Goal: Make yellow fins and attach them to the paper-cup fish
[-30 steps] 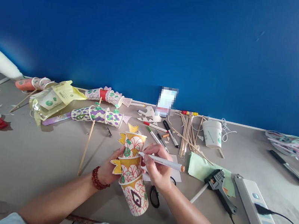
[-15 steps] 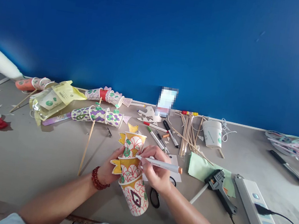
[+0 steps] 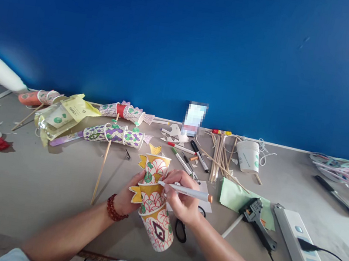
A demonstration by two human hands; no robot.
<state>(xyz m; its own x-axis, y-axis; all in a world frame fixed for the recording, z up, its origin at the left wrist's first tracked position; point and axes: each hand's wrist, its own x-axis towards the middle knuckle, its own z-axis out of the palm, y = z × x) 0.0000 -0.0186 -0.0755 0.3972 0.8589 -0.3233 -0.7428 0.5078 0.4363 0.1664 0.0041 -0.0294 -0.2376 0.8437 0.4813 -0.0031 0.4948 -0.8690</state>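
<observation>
A fish made of three joined paper cups (image 3: 153,200) is tilted in front of me, with red scales, orange bands, yellow fins and a dark eye on the lowest cup. My left hand (image 3: 129,196) grips it from the left side; some of those fingers are hidden behind the cups. Pinched in my right hand (image 3: 183,198) is a white marker (image 3: 189,191) with an orange end. Its tip touches the fish near the joint of the upper and middle cups. Scissors with black handles (image 3: 181,232) lie partly hidden under my right hand.
Two patterned cup fish on sticks, one a purple-scaled fish (image 3: 114,134), lie behind to the left beside a yellow packet (image 3: 78,108). Several markers, wooden sticks (image 3: 220,155) and stacked paper cups (image 3: 247,156) lie farther back. A glue gun (image 3: 257,223) and power strip (image 3: 303,257) are at right.
</observation>
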